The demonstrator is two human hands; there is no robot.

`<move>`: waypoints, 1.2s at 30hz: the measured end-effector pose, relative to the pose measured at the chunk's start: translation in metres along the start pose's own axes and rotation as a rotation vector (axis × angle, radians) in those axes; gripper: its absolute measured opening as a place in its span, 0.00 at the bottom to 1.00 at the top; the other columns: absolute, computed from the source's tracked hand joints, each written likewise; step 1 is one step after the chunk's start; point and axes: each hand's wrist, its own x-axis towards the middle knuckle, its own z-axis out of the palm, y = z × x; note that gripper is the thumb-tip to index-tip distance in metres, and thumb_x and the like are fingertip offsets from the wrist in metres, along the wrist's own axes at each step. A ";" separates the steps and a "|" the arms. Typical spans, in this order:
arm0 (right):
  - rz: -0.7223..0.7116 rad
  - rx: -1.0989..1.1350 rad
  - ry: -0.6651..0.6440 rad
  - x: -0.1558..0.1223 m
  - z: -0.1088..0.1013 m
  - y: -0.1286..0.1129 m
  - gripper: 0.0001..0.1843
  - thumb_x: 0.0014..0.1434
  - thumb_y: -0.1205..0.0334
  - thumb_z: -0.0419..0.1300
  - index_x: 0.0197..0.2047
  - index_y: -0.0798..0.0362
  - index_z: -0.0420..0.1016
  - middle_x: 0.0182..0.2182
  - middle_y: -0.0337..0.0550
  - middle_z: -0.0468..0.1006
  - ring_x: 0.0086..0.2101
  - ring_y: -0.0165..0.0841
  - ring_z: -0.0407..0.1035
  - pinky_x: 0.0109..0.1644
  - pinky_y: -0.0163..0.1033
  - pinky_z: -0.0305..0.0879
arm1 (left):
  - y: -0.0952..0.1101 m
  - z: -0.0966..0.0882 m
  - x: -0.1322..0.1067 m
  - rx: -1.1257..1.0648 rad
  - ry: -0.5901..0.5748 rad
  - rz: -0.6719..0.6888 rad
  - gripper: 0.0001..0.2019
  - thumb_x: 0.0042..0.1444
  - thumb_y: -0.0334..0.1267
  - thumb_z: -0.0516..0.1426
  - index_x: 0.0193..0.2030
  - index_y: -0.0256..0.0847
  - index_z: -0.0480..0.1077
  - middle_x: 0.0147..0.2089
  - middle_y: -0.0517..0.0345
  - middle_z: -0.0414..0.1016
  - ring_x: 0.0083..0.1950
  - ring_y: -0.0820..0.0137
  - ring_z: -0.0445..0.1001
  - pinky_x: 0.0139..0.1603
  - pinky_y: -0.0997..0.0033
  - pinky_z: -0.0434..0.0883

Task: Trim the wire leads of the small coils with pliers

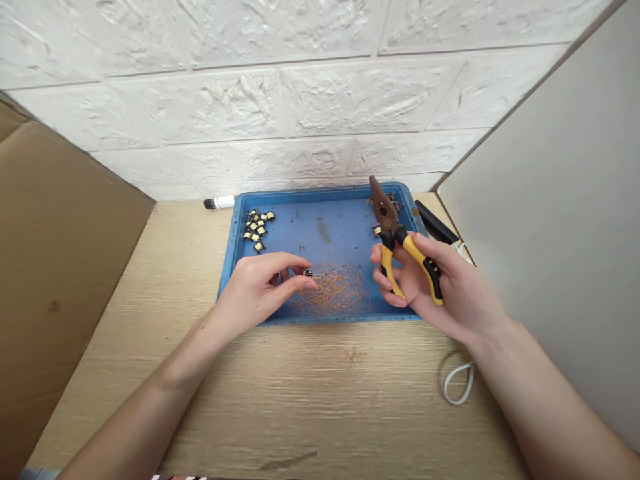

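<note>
The left hand (260, 287) rests palm down at the near left edge of the blue tray (320, 230). Its thumb and index finger are closed on a small component (307, 272), pinched at the fingertips; the other fingers are curled loosely beside it.

The right hand (440, 287) is held above the near right corner of the tray. It is clamped round the yellow-and-black handles of the pliers (400, 243). The nose of the pliers points up and away from the hand, and its jaws stand together with nothing between them.

Between the two hands, just beyond the left fingertips, a heap of thin copper-coloured wire offcuts (333, 293) lies on the tray floor. A few stray offcuts (354, 355) lie on the worktop (280, 400), nearer the person than either hand.

Beyond the left hand, in the far left part of the tray, lies a group of similar small components (257, 227). A few more (376, 231) lie just left of the pliers nose.

Beyond the right hand, a black tool (435, 227) lies beside the tray. A white cable loop (459, 385) lies under the right wrist. A marker pen (220, 202) lies past the tray's far left corner.

A cardboard sheet (60, 267) stands outboard of the left arm and a white panel (560, 200) outboard of the right arm.
</note>
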 end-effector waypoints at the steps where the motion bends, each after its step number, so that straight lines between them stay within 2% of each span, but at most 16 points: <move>1: 0.013 0.001 0.006 0.000 0.000 0.001 0.18 0.55 0.44 0.70 0.37 0.49 0.76 0.37 0.40 0.76 0.28 0.30 0.66 0.23 0.34 0.58 | 0.000 0.000 0.000 -0.002 0.000 0.001 0.17 0.67 0.51 0.62 0.41 0.38 0.84 0.32 0.57 0.87 0.24 0.76 0.73 0.28 0.78 0.70; 5: 0.045 -0.002 0.034 0.001 0.000 0.002 0.22 0.50 0.41 0.74 0.36 0.49 0.77 0.36 0.40 0.76 0.29 0.30 0.67 0.24 0.34 0.60 | 0.000 0.000 0.000 -0.009 0.002 0.003 0.18 0.67 0.51 0.62 0.41 0.37 0.84 0.32 0.57 0.86 0.24 0.76 0.73 0.28 0.78 0.70; 9: 0.027 -0.004 0.071 0.002 -0.001 0.003 0.27 0.45 0.40 0.78 0.25 0.51 0.71 0.37 0.41 0.75 0.33 0.30 0.68 0.29 0.33 0.66 | -0.001 0.001 0.000 -0.014 0.004 0.004 0.17 0.67 0.51 0.62 0.41 0.37 0.83 0.32 0.57 0.87 0.24 0.76 0.73 0.28 0.78 0.70; 13: -0.010 -0.045 0.076 0.002 -0.003 0.006 0.29 0.46 0.38 0.77 0.22 0.52 0.70 0.40 0.43 0.77 0.35 0.30 0.68 0.33 0.33 0.69 | -0.001 0.001 0.000 -0.015 0.003 0.008 0.17 0.68 0.51 0.62 0.41 0.37 0.83 0.31 0.58 0.86 0.24 0.76 0.73 0.28 0.78 0.70; 16: -0.021 -0.085 0.059 0.002 -0.004 0.008 0.29 0.47 0.38 0.76 0.20 0.52 0.69 0.37 0.44 0.77 0.37 0.32 0.69 0.36 0.34 0.71 | -0.001 0.000 0.000 -0.010 0.002 0.004 0.17 0.68 0.51 0.62 0.41 0.38 0.84 0.31 0.58 0.86 0.24 0.75 0.73 0.28 0.78 0.70; 25: -0.066 -0.188 0.029 0.001 -0.002 0.005 0.34 0.50 0.34 0.72 0.17 0.50 0.59 0.35 0.44 0.75 0.32 0.32 0.66 0.35 0.40 0.68 | -0.001 0.000 0.000 -0.011 0.000 -0.004 0.17 0.68 0.52 0.62 0.41 0.39 0.84 0.30 0.58 0.85 0.23 0.75 0.72 0.27 0.78 0.70; 30: -0.082 -0.237 0.039 -0.001 -0.003 0.006 0.39 0.46 0.31 0.74 0.13 0.51 0.57 0.35 0.46 0.74 0.38 0.35 0.68 0.41 0.40 0.70 | -0.002 0.000 -0.001 -0.023 -0.005 -0.017 0.18 0.67 0.52 0.62 0.42 0.39 0.84 0.30 0.58 0.85 0.24 0.75 0.72 0.28 0.77 0.70; 36: -0.154 -0.265 0.049 -0.002 -0.003 0.006 0.40 0.48 0.28 0.70 0.14 0.50 0.56 0.37 0.46 0.74 0.41 0.38 0.69 0.47 0.43 0.72 | 0.000 -0.001 0.000 -0.038 -0.001 -0.059 0.16 0.67 0.51 0.63 0.40 0.40 0.83 0.29 0.59 0.84 0.24 0.75 0.72 0.28 0.76 0.69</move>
